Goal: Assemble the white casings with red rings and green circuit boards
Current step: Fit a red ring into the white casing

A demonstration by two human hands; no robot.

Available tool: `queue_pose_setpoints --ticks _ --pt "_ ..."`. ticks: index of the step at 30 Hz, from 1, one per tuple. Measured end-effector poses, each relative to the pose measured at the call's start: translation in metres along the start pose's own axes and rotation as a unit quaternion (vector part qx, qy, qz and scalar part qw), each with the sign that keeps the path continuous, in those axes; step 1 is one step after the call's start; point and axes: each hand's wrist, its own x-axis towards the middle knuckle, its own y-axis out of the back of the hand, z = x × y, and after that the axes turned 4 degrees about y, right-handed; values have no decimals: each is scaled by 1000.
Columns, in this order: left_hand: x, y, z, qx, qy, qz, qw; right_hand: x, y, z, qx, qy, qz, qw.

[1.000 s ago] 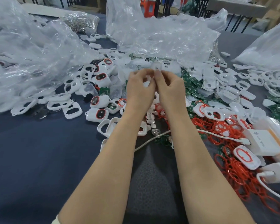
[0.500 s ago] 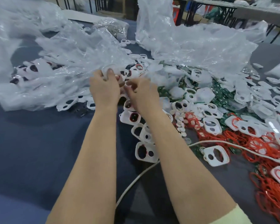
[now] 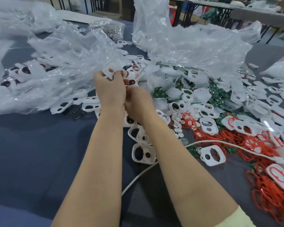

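Note:
My left hand grips a white casing with a red ring in its opening, held above the heaped parts. Just below and to the right, my right hand is curled with its fingertips near the left hand; what it holds is hidden. Loose white casings lie under my forearms. Green circuit boards are piled at centre right. Red rings spread in a tangle at the right.
Crumpled clear plastic bags cover the left and the far middle of the dark blue table. A white cable runs across the parts to the right. Small white discs lie among the rings.
Both hands have shifted left toward the plastic bag and the view has followed. The left hand now holds a casing with a red ring up in plain sight.

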Motion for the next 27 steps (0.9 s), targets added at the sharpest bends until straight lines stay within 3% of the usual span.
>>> queue_pose_setpoints --ticks 2,5,7,13,20,27 --pt "-7 -9 -4 36 -11 -40 998 -6 21 17 120 -30 77 989" --pt "-24 -31 -15 73 1 -125 989 -23 59 50 251 -73 203 944" --pt "-36 -49 -24 107 4 -186 977 -37 78 71 301 -93 240 918" --pt "-65 -79 -51 114 30 -283 952 -61 88 106 293 -125 281 905" --pt "-68 -79 -58 156 -7 -314 937 -61 74 117 277 -133 321 896" --pt "-70 -77 -57 183 -10 -322 929 -64 75 121 333 -147 282 888"
